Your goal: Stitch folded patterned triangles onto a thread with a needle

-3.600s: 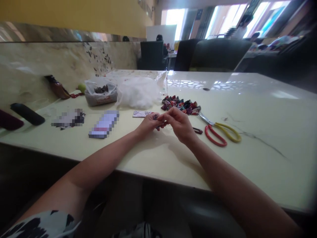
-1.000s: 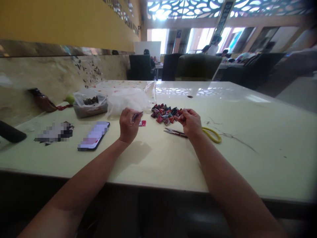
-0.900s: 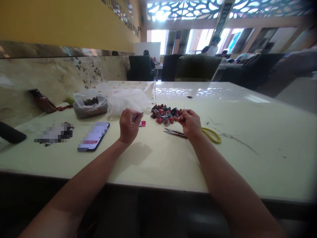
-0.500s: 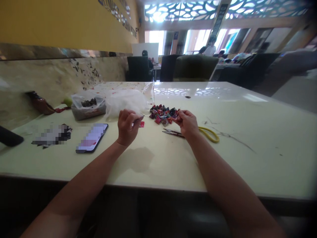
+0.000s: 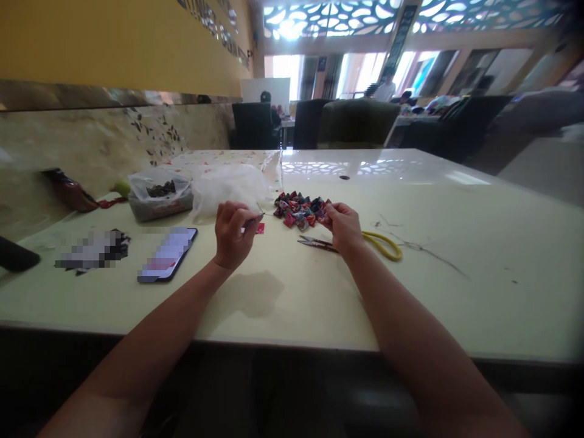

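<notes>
Both forearms are bare from the lower frame edge up to the wrists, with no sleeve, watch, bracelet or glove on them. The left hand (image 5: 233,234) and the right hand (image 5: 343,225) are bare too, and no ring can be made out at this size. Fingers (image 5: 237,210) are short and rounded; nails are too small and blurred to tell any polish

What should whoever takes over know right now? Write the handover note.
Left hand: grip shut on a small thin piece, raised off the table.
Right hand: fingertips pinched; contents too small to tell.
Fabric pile lies just beyond the hands; scissors beside the right wrist; red scrap by the left hand.
Done: the folded pile.
Left: piece in hand, red scrap.
</notes>
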`<state>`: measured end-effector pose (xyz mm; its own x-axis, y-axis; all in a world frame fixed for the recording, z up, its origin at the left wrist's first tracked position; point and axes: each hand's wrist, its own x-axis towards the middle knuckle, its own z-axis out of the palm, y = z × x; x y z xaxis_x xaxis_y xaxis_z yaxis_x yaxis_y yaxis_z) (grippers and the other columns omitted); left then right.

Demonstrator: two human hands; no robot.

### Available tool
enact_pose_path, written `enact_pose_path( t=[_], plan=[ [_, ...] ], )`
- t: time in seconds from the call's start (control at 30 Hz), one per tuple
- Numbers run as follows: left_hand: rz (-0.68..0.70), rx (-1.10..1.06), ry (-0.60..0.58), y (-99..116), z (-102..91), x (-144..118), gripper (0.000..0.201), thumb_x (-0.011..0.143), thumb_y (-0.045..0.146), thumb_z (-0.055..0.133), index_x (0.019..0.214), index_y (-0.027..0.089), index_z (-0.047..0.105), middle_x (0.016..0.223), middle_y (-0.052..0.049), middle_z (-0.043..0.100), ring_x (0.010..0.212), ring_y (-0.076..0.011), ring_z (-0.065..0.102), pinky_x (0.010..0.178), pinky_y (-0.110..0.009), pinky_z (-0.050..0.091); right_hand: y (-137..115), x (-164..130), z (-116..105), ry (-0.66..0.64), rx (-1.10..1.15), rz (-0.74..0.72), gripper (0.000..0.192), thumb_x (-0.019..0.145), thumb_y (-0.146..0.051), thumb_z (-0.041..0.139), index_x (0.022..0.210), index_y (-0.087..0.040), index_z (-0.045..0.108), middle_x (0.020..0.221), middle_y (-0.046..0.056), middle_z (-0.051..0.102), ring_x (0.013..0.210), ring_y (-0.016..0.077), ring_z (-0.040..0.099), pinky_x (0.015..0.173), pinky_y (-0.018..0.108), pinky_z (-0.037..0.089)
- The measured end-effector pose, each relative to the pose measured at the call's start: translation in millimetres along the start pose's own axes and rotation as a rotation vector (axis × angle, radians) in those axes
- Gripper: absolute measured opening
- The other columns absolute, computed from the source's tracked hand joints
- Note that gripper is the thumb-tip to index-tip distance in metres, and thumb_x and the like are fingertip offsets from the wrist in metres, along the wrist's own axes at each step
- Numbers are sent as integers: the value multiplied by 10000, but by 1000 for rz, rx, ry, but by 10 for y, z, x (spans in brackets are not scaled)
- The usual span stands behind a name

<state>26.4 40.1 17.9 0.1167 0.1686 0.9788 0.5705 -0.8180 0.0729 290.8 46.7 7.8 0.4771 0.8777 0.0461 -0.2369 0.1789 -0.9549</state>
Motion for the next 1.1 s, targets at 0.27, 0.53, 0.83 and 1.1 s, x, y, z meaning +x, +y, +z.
enact_pose_path(
  t=[0.27,0.53,0.83,1.1],
  plan=[
    [-46,2,-21,-3,2,0,125,951,287,718,864,257,634,866,-25,614,848,-211,599,820,-393,500,7,-8,19,28,-62,-41,258,842,-169,736,638,-184,579,473,-74,526,454,60,488,535,181,459],
    [-116,-76,-23,5,22,-20,142,946,302,734,860,251,634,906,-26,620,874,-202,607,835,-379,523,3,-92,61,-59,-66,-27,294,869,-235,765,660,-187,564,511,-55,577,476,60,526,568,194,538],
    [-244,-217,-138,120,28,-10,113,902,242,755,839,239,662,861,-22,667,833,-183,644,793,-343,548,2,-345,219,-349,-170,-50,285,958,-265,680,709,-211,553,562,-16,661,412,81,536,429,196,463],
    [-146,-175,-170,138,50,-36,194,942,205,751,1132,235,779,935,-24,707,832,-146,681,813,-285,579,13,-451,279,-459,-232,-91,266,953,-278,644,711,-217,552,507,-44,589,430,77,510,433,184,480]
  ],
)
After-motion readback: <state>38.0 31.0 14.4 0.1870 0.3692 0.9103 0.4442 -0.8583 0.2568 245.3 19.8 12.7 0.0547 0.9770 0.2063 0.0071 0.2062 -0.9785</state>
